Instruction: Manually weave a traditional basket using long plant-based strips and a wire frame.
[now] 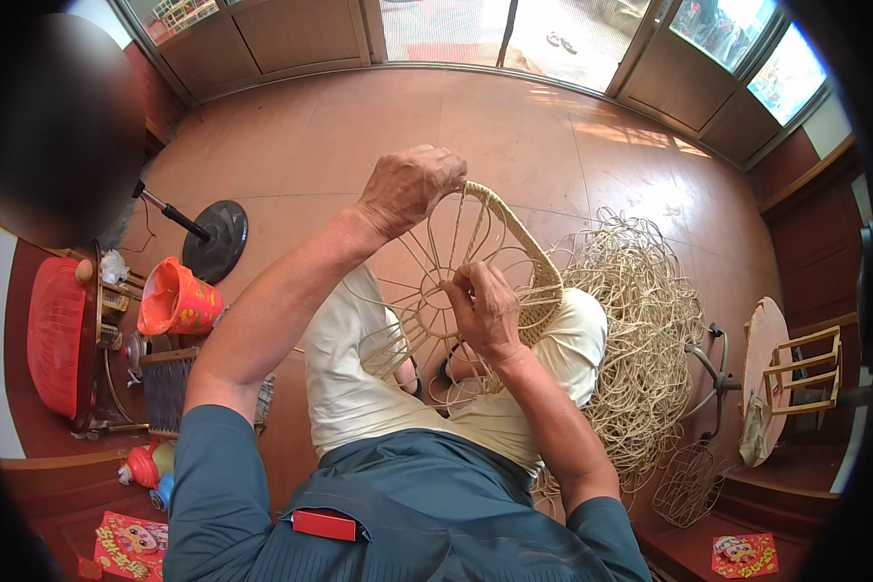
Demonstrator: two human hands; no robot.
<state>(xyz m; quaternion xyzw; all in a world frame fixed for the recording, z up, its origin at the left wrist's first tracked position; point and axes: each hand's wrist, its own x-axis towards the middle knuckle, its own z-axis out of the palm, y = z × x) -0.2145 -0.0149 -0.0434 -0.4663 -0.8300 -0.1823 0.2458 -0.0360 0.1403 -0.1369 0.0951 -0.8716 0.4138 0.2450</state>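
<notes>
Daylight floods in through the screen doors up top, the view outside bleached almost white! A window at upper right glares blue-white; sun streaks the reddish floor, pale sheen below. Indoors it's evenly bright, the woven basket crisp. Fisheye bows the door sill, black swallows the corners, and a dark oval, upper left, is all blur.

At ten o'clock, a large round shape is too blurred for us to name. The left hand hides its own fingertips from us, at eleven o'clock on the basket. Toward six, we see only parts of the feet. The doors at twelve are cut off above.
</notes>
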